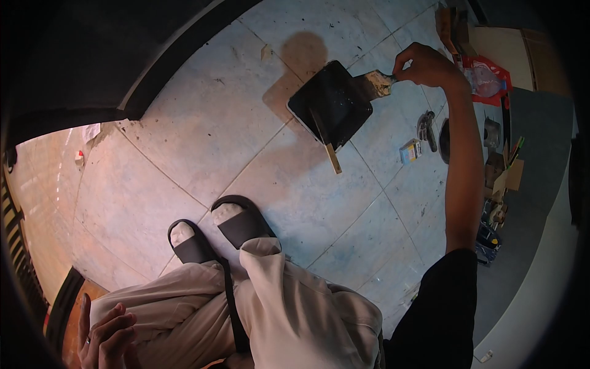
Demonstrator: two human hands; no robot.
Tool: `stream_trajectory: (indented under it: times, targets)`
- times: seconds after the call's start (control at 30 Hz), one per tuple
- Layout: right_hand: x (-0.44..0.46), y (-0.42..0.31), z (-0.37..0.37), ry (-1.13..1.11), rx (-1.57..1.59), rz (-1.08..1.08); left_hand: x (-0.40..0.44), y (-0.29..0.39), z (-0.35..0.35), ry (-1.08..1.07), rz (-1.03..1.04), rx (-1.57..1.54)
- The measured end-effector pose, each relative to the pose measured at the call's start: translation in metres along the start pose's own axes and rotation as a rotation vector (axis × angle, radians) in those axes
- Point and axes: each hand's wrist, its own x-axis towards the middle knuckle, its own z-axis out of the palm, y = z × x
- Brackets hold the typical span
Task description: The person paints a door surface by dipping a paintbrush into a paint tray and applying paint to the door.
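Note:
My right hand (428, 66) is out over the floor at the upper right, fingers closed in a pinch round the end of what looks like a wide paintbrush (379, 83). Its middle is crusted tan, and its dark end meets the rim of a black square tray (345, 98). A thin stick with a pale wooden end (334, 158) leans in the tray and sticks out over the near edge. Beside my leg at the lower left, my left hand (109, 335) holds nothing, its fingers apart and loosely bent.
Tiled floor (166, 160) carries specks of debris. Right of the tray lie a small box (410, 151) and a dark curved tool (425, 130). A red-edged plastic package (487, 81) and cluttered items line the right. My sandalled feet (243, 222) stand below the tray.

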Motion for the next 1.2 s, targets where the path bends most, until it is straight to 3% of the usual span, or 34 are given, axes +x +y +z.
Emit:
stream_trajectory:
  times: [0.37, 0.43, 0.63, 0.9, 1.2]
  targets:
    - [-0.015, 0.009, -0.011, 0.055, -0.054, 0.042, -0.002, 0.002, 0.001, 0.009, -0.014, -0.001]
    - [-0.026, 0.005, -0.021, -0.064, 0.06, 0.196, -0.002, 0.002, 0.001, 0.006, -0.008, 0.012]
    - [-0.033, 0.003, -0.014, -0.317, 0.213, 0.188, -0.001, 0.002, 0.0, 0.002, -0.01, 0.027]
    - [-0.007, 0.024, 0.006, -0.296, 0.171, 0.104, 0.001, 0.005, -0.001, -0.008, -0.026, 0.032]
    - [0.009, 0.027, 0.002, -0.291, 0.151, 0.235, 0.002, 0.004, -0.002, -0.009, -0.019, 0.025]
